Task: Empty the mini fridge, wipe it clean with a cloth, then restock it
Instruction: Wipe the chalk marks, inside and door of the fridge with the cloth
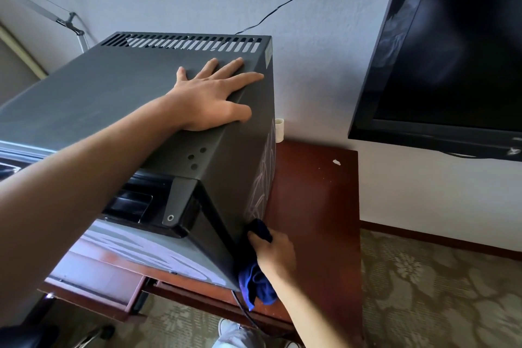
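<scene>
Wiping stage: mini fridge (pixel 118 87) steadied by the flat, spread left hand (pixel 210 93); cloth (pixel 258 280) clamped in the right hand (pixel 275 248) against its side; restocking judged outstanding.

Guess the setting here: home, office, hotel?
Probably a hotel room, though not certain. A mini fridge sits on a dark wooden desk, a flat TV hangs on the wall beside it, and the floor has patterned floral carpet.
</scene>
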`<state>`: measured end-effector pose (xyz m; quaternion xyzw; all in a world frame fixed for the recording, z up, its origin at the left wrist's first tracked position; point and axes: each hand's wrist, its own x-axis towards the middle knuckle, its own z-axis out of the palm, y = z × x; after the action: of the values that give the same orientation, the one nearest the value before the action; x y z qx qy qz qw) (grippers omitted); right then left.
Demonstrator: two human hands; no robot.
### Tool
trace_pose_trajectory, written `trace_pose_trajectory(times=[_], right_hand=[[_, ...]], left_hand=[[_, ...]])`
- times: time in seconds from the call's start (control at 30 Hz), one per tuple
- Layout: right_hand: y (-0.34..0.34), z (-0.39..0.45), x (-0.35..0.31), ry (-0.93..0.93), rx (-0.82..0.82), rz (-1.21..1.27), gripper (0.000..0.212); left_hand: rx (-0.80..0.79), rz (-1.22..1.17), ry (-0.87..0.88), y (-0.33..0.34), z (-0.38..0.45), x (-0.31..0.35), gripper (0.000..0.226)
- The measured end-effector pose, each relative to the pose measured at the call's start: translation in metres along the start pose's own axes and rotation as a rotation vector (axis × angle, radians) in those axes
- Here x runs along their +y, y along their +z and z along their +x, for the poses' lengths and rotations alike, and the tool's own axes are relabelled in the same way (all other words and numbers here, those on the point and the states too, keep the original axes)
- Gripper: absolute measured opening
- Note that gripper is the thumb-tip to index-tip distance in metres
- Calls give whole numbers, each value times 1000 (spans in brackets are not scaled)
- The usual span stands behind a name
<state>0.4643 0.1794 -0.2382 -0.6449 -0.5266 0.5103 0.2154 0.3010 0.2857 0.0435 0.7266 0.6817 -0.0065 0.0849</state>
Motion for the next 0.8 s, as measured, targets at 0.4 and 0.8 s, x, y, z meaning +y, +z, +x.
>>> trace_pose_trajectory(times=[0.4,0.8], right_hand=[[40,53,73,236,-166,-285,53],[12,20,17,25,-106,381,22]], left_hand=[[5,8,3,1,0,0,83],[4,-2,0,0,-1,1,85]])
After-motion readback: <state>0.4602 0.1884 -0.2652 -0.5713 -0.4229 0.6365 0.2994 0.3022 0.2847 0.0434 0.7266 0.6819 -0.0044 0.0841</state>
